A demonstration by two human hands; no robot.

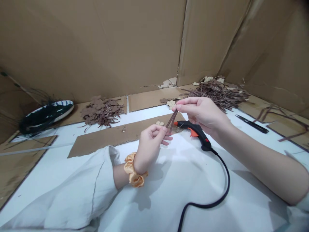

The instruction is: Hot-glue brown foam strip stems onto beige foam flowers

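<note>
A thin brown ribbon point(172, 120) with pale stitching is stretched between my hands, its two strands meeting at the top and spreading downward. My right hand point(201, 112) pinches the upper end between thumb and fingertips. Lower and to the left, my left hand point(153, 138) pinches a strand between thumb and index finger, its other fingers behind. A black and orange glue gun point(199, 131) lies just beneath my right hand, nozzle pointing left. Cream flower pieces point(171, 103) lie behind the ribbon, beside brown ones.
A cardboard strip point(103, 135) crosses the white surface. Brown flower pieces with ribbons point(100, 109) are piled at left, near an oval dish point(63, 109) of dark strands. At right are a ribbon pile point(217, 93) and black snips point(253, 124). The gun's cable point(227, 180) runs forward.
</note>
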